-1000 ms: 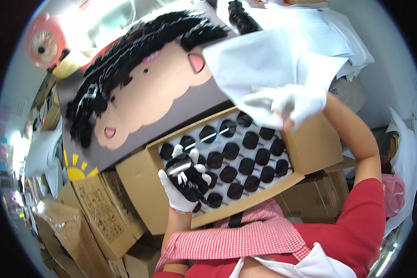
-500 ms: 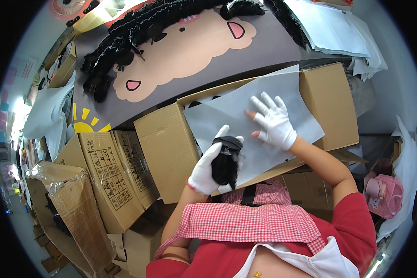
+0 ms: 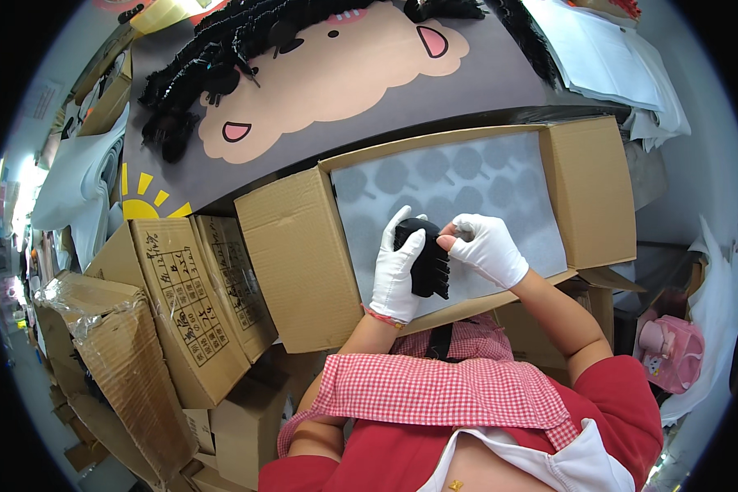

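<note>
My left hand (image 3: pixel 397 275), in a white glove, is wrapped round a black bundle (image 3: pixel 430 275) with a dark rounded top and a fringed, hair-like lower end. My right hand (image 3: pixel 490 252), in a white glove with thumb and forefinger tips bare, pinches at the bundle's right edge. Both hands are over an open cardboard box (image 3: pixel 299 266). In it a translucent white sheet (image 3: pixel 517 221) lies flat, and rows of dark round shapes with short stems show through. Exactly what the bundle is cannot be told.
Behind the box, a grey table mat (image 3: pixel 467 98) with a cartoon face carries strips of black fringe (image 3: pixel 213 74). White sheets (image 3: pixel 603 66) are stacked at the far right. Cardboard boxes (image 3: pixel 190 295) stand at the left, and a pink bag (image 3: pixel 671 353) at the right.
The sheet, tilted before, now lies flat inside the box. My right hand has left it, closing from spread fingers to a pinch at the bundle. My left hand has moved slightly right and away from me.
</note>
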The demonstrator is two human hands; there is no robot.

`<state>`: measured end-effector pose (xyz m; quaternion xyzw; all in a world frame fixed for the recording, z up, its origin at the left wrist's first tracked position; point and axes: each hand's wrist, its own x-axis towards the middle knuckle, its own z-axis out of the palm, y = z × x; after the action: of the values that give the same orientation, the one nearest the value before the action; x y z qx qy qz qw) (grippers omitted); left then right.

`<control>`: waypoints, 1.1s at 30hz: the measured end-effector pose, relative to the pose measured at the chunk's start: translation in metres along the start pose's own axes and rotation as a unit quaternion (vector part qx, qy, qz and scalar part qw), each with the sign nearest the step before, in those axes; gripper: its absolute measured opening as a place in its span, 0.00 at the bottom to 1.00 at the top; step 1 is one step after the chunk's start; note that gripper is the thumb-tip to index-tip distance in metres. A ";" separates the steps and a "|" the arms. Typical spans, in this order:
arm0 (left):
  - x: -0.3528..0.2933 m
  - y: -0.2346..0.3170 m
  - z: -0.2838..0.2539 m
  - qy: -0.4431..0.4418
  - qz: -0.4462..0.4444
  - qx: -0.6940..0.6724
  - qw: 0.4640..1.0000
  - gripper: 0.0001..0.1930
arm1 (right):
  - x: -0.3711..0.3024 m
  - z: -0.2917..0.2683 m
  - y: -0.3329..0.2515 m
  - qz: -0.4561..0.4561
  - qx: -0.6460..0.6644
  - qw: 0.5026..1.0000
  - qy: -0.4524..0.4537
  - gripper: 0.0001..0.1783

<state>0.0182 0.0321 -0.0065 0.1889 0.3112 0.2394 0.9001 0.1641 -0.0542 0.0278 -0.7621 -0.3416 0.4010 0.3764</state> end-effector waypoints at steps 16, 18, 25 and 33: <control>-0.004 0.024 -0.022 0.070 -0.067 0.089 0.991 0.43 | 0.089 0.046 -0.029 -0.094 -0.133 0.987 0.016 0.13; -0.004 0.020 -0.024 0.080 -0.063 0.093 0.990 0.44 | 0.099 0.044 -0.017 -0.110 -0.182 0.975 0.069 0.12; 0.002 0.016 -0.018 0.074 -0.073 0.062 0.993 0.35 | 0.085 -0.047 0.055 -0.092 -0.263 0.940 0.199 0.11; 0.025 0.009 0.007 -0.011 -0.111 0.021 0.994 0.31 | 0.066 -0.123 0.095 -0.057 -0.341 0.887 0.306 0.11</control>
<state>0.0367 0.0522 -0.0088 0.1747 0.3257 0.1292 0.9202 0.3207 -0.0822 -0.0276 -0.9077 -0.3681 -0.0151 0.2010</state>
